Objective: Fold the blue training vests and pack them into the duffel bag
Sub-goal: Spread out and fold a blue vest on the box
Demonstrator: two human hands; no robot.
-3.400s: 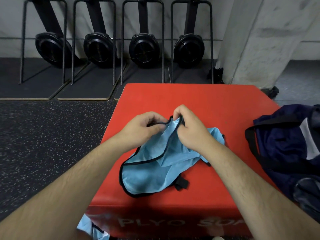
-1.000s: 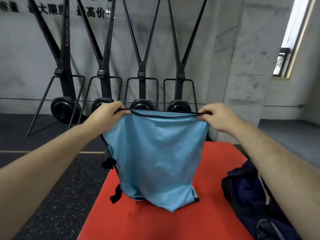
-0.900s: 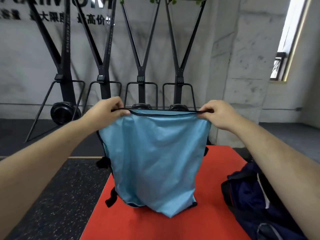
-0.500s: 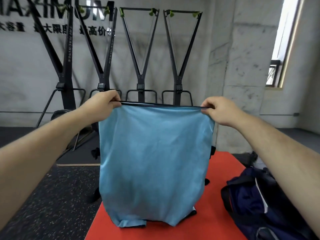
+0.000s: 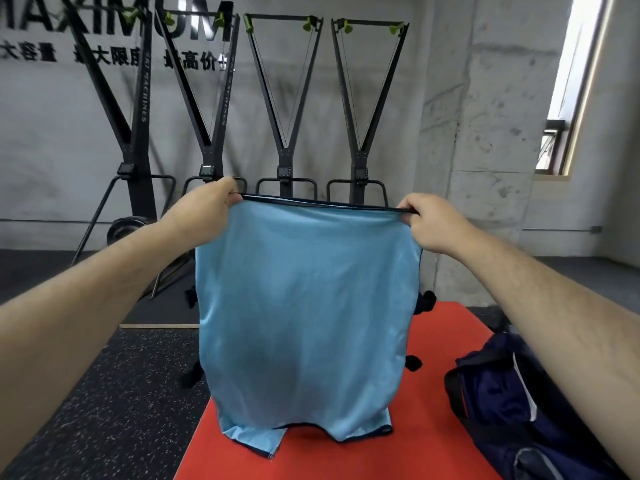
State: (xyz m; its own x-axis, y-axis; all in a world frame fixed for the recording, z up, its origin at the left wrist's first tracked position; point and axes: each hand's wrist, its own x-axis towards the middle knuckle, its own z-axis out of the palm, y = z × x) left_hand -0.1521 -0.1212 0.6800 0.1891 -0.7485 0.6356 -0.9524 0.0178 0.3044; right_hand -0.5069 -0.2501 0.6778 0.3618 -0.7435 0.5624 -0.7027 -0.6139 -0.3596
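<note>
Four black ski machines [image 5: 284, 98] stand in a row against the grey wall. The red worktop [image 5: 450, 341] lies in front of them. The blue vest [image 5: 304, 306] hangs above the worktop, stretched flat along its black-trimmed top edge, lower hem near the surface. The navy duffel bag [image 5: 512, 410] sits at the worktop's right edge, apart from the vest. The left hand [image 5: 204, 209] pinches the vest's top-left corner. The right hand [image 5: 433, 223] pinches its top-right corner.

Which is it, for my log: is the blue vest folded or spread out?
Spread out: the left hand and right hand pinch the top corners of the blue vest apart, so it hangs flat.
</note>
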